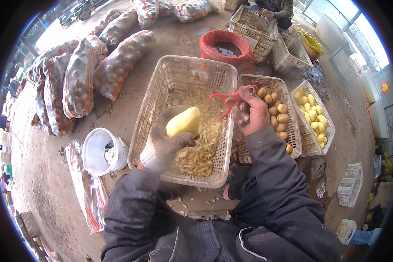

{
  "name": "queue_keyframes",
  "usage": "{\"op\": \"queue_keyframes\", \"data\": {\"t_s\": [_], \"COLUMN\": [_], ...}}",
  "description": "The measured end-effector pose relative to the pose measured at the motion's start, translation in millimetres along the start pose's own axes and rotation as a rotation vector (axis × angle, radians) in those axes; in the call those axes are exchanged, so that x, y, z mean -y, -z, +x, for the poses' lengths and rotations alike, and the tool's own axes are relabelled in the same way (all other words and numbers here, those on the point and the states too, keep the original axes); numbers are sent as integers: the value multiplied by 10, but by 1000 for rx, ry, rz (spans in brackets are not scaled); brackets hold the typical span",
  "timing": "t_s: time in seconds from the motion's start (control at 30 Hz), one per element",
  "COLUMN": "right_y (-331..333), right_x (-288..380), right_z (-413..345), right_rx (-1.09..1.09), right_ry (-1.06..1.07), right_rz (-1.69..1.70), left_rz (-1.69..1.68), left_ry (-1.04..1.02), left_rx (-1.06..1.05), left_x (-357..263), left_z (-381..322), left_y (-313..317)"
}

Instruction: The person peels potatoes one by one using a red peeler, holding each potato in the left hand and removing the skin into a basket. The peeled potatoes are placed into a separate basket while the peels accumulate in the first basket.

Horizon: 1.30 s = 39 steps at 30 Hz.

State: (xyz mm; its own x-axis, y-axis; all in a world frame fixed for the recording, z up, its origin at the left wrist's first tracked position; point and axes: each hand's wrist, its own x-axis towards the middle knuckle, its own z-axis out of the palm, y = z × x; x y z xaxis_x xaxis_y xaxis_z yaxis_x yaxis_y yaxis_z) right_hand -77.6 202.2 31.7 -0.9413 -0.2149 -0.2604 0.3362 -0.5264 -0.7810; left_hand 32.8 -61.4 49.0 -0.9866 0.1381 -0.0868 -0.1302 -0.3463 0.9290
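Note:
My left hand (pixel 165 137), in a dirty knitted work glove, grips a peeled yellow potato (pixel 184 121). Bare and raised to the right, my right hand (pixel 253 111) holds a red Y-shaped peeler (pixel 231 100) with its blade end towards the potato; the two are apart. Both hands are over a pale plastic crate (pixel 134 144), the right one above its right rim. Potato peelings (pixel 196 160) cover the crate's floor, partly hidden by my left hand and the potato.
Right of the crate stand crates of unpeeled potatoes (pixel 278 114) and peeled potatoes (pixel 311 109). A red tub (pixel 207 42) holds dark liquid behind. Left are a white bucket (pixel 91 157) and several filled mesh sacks (pixel 78 82). Another person (pixel 283 9) works at stacked crates (pixel 260 46).

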Motion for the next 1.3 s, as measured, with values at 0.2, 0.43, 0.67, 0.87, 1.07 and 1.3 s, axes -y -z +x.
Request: {"op": "queue_keyframes", "data": {"t_s": [0.2, 0.43, 0.67, 0.87, 1.07, 1.3], "right_y": [-424, -17, -407, -134, -488, -225], "right_x": [11, -21, -126, -27, -98, 32], "right_z": [-338, 17, -334, -85, -394, -64], "right_rx": [236, 27, 340, 204, 322, 80], "right_ry": [6, -3, 119, 209, 156, 215], "right_rz": [104, 75, 124, 86, -21, 58], "left_rz": [-241, -443, -617, -601, -646, -642], "left_ry": [58, 146, 195, 220, 347, 294], "left_rx": [65, 155, 138, 177, -19, 85], "left_x": [76, 136, 249, 196, 202, 105], "left_z": [18, 6, 9, 26, 2, -21], "left_y": [9, 124, 96, 122, 22, 19]}}
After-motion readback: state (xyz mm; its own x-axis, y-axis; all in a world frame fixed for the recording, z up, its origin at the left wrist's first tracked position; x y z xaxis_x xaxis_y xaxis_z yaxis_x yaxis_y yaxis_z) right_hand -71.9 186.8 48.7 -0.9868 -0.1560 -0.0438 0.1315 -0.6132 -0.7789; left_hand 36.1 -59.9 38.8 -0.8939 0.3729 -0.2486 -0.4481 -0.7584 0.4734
